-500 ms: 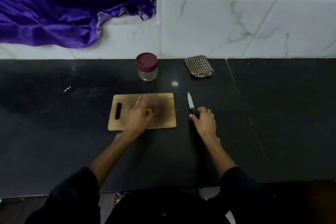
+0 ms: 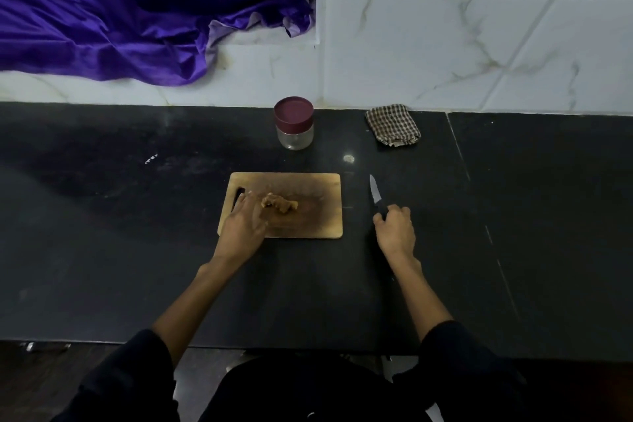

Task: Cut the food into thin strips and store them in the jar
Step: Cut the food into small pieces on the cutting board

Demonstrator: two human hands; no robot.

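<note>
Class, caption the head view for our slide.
Left hand beside food on cutting board; right hand grips knife.

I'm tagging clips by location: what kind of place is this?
Probably a home kitchen: a dark stone counter against marble-look wall tiles, holding a wooden cutting board, a knife and a lidded jar.

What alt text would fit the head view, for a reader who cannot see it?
A person's left hand rests on a wooden board beside a piece of food, while the right hand grips a knife lying on the dark counter. Behind stand a lidded jar and a checked cloth.
</note>
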